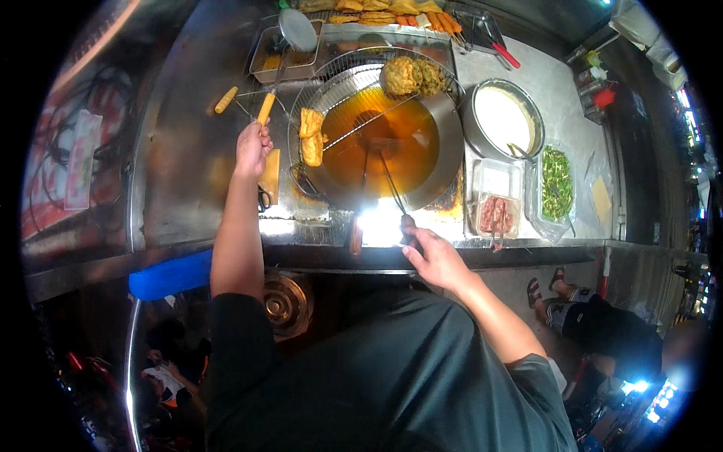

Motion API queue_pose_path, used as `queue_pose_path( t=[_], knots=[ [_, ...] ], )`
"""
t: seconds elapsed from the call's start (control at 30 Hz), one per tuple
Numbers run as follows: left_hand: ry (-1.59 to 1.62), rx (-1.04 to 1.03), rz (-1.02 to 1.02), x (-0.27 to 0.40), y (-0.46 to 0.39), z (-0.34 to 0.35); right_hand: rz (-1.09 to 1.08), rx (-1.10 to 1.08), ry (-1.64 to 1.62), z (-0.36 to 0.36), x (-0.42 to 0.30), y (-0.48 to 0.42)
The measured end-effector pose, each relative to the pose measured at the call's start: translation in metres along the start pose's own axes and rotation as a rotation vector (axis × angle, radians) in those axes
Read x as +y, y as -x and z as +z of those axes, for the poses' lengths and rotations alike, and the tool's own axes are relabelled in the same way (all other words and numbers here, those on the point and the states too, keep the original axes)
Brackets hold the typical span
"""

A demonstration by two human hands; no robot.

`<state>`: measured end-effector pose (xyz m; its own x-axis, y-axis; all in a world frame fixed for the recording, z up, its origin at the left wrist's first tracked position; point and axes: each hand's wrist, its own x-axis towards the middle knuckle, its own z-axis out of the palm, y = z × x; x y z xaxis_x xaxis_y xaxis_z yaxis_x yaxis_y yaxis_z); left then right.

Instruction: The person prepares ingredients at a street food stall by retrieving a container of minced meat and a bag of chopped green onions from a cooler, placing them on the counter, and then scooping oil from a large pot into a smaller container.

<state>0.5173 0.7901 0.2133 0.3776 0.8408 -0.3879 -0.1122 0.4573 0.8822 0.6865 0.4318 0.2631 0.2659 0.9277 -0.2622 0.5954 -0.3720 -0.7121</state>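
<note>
My left hand [253, 146] is closed around the yellow wooden handle [266, 107] of a utensil whose metal shaft runs up towards a metal tray. Glare and clutter keep its far end unclear. With its fingertips, my right hand [438, 257] grips the dark handle [406, 222] of a long metal tool reaching into the wok [446, 175] of amber oil. Beside it a second tool with a wooden handle [356, 234] rests in the same oil, untouched. On the wire draining rack [339, 79] over the wok sit golden fried pieces [311, 137] and round fritters [401, 76].
Right of the wok stand a pot of white batter [502, 116], a box of raw meat [496, 217] and a tray of chopped greens [556, 183]. Fried food [378, 11] lines the back. Red-handled tongs [505, 55] lie behind. A person [610, 333] is beyond the counter's right side.
</note>
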Motion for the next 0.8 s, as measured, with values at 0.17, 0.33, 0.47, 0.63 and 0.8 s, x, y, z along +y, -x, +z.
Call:
queue_pose_path(
  t=[0.17,0.33,0.47,0.63,0.8],
  knots=[
    [-0.126,0.027,0.153,0.001,0.042,0.014,-0.097,0.051,-0.087,0.001,-0.024,-0.024],
    [-0.214,0.041,0.411,-0.066,0.142,0.048,-0.039,0.031,-0.329,0.011,-0.041,-0.042],
    [-0.487,-0.031,0.219,-0.075,0.226,0.093,0.070,0.044,-0.536,0.027,-0.041,-0.044],
    [-0.633,-0.194,0.274,-0.109,0.256,0.099,0.313,0.026,-0.433,0.019,-0.036,-0.027],
    [-0.559,-0.265,0.135,-0.106,0.253,0.083,0.476,0.043,-0.967,0.011,-0.021,-0.010]
  ],
)
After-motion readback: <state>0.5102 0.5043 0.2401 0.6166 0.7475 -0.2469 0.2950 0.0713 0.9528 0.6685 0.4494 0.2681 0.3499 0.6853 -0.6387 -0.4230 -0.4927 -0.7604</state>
